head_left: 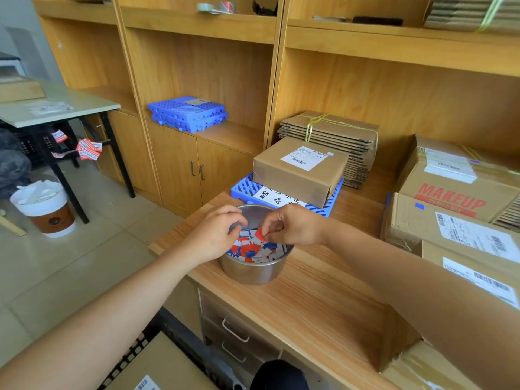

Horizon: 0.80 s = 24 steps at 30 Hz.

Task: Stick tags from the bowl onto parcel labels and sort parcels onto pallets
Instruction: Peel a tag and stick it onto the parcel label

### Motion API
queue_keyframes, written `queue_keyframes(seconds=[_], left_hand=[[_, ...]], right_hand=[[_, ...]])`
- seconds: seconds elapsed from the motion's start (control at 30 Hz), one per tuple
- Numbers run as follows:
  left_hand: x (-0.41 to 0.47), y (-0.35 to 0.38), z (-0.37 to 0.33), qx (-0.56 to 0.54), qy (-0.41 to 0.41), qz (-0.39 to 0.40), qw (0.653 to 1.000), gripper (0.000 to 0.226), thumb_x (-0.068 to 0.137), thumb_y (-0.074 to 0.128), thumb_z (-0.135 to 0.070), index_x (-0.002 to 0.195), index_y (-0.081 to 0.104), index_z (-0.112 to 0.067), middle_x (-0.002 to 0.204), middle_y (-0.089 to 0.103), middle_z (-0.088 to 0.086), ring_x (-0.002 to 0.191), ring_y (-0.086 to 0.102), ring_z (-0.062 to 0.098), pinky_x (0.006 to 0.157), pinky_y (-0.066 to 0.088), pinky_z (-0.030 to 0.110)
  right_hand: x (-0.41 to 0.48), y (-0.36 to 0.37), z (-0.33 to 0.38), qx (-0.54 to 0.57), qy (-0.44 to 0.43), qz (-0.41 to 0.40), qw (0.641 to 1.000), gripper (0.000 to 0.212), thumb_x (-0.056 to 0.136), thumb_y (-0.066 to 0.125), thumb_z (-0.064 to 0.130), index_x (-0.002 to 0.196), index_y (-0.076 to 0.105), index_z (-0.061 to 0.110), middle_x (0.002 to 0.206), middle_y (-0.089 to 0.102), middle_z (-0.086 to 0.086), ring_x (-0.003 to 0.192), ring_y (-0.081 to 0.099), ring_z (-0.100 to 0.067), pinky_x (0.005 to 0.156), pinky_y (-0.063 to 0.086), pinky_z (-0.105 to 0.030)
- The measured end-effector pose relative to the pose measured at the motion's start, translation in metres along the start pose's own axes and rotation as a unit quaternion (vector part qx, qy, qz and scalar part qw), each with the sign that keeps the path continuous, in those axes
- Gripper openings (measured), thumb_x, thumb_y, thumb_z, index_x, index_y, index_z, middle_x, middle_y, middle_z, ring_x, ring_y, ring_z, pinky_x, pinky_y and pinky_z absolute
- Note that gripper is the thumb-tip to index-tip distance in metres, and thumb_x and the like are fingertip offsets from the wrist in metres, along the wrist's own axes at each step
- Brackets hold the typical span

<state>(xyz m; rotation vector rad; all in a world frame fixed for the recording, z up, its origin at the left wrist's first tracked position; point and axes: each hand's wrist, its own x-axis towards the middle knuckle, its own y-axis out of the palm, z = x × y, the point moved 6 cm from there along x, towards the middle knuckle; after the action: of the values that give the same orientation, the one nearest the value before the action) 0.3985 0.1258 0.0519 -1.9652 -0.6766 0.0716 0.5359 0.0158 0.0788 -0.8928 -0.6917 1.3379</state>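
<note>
Centre frame: both hands over steel bowl (253,273) of red, blue and white tags (253,251) on wooden counter (323,299). Right hand (295,226) pinches red tag (260,235) just above heap. Left hand (216,235) curled at rim; grip hidden, cannot tell. Risks: neighbouring tags clinging, lifting out together; pinched tag creasing; left hand nudging bowl toward nearby counter edge.

Wooden shelving (197,66) lines the wall, with cabinet doors (197,170) below. Tape rolls (216,7) lie on the top shelf. A strapped bundle of flattened cardboard (332,130) sits in the right-hand bay. Grey table (56,105) at left, with a cup-shaped waste bin (47,209) on the tiled floor (92,263) beside it.
</note>
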Motion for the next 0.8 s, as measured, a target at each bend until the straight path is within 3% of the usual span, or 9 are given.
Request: queue_keyframes(seconds=[0.17, 0.37, 0.5, 0.63, 0.8], left_hand=[[0.001, 0.003, 0.001, -0.004, -0.006, 0.012, 1.000, 0.023, 0.101, 0.053, -0.018, 0.116, 0.070, -0.025, 0.141, 0.050, -0.007, 0.131, 0.043, 0.014, 0.106, 0.036, 0.026], [0.002, 0.007, 0.003, -0.006, -0.014, 0.019, 1.000, 0.023, 0.101, 0.053, -0.021, 0.116, 0.069, -0.028, 0.140, 0.050, -0.011, 0.131, 0.042, 0.013, 0.109, 0.040, 0.035], [0.004, 0.006, 0.007, -0.007, -0.015, 0.019, 1.000, 0.023, 0.101, 0.053, -0.021, 0.114, 0.070, -0.029, 0.140, 0.050, -0.011, 0.131, 0.042, 0.012, 0.110, 0.036, 0.030], [0.004, 0.006, 0.009, -0.012, -0.011, 0.014, 1.000, 0.023, 0.101, 0.053, -0.020, 0.114, 0.070, -0.028, 0.139, 0.051, -0.011, 0.130, 0.043, 0.012, 0.109, 0.037, 0.030], [0.003, 0.008, 0.011, -0.016, -0.009, 0.016, 1.000, 0.024, 0.101, 0.052, -0.019, 0.115, 0.070, -0.027, 0.136, 0.052, -0.010, 0.126, 0.044, 0.010, 0.108, 0.037, 0.029]], right_hand=[[0.003, 0.000, -0.007, -0.006, 0.015, -0.009, 1.000, 0.013, 0.087, 0.071, 0.014, 0.096, 0.072, 0.023, 0.093, 0.076, 0.009, 0.088, 0.069, -0.003, 0.083, 0.058, -0.028], [0.013, 0.009, -0.002, -0.101, 0.020, 0.029, 0.994, 0.018, 0.093, 0.068, 0.021, 0.110, 0.072, 0.025, 0.102, 0.073, 0.007, 0.096, 0.065, -0.011, 0.083, 0.050, -0.025], [0.027, 0.022, -0.006, -0.296, 0.016, 0.059, 0.953, 0.024, 0.088, 0.058, 0.004, 0.086, 0.065, 0.026, 0.082, 0.055, 0.004, 0.085, 0.058, -0.028, 0.064, 0.042, -0.030], [0.034, 0.032, 0.001, -0.403, 0.002, 0.093, 0.911, 0.030, 0.095, 0.060, 0.014, 0.122, 0.068, 0.024, 0.117, 0.063, -0.005, 0.109, 0.059, -0.029, 0.076, 0.040, -0.030], [0.043, 0.046, -0.001, -0.453, 0.009, 0.140, 0.880, 0.027, 0.093, 0.066, 0.019, 0.120, 0.066, 0.019, 0.114, 0.066, -0.006, 0.103, 0.062, -0.028, 0.074, 0.044, -0.031]])
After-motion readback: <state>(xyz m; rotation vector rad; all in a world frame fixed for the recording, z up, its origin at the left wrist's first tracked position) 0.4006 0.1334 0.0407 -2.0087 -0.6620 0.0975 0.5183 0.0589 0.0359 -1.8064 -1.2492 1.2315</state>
